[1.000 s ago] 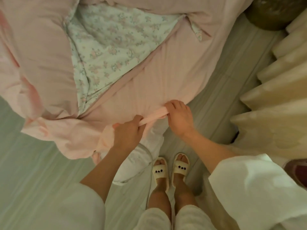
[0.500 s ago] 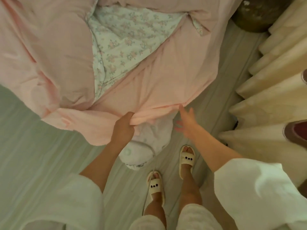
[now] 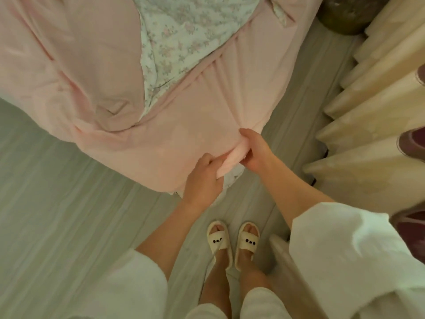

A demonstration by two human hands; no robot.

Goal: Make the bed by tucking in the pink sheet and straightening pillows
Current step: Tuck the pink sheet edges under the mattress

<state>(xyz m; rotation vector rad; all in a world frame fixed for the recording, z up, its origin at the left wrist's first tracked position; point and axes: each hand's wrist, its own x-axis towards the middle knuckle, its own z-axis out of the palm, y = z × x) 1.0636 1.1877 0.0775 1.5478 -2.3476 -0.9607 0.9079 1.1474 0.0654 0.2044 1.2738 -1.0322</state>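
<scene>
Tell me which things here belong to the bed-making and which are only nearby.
Belong to the job:
pink sheet, gripped by left hand and right hand
floral bedding

Only nearby:
slippers
cream curtain

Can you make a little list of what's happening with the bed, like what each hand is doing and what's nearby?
left hand: grips bunched edge of pink sheet
right hand: grips the same edge
sheet state: hem gathered at the bed corner, not yet tucked
floral fabric: exposed on the bed
slippers: on floor
curtain: at right
</scene>
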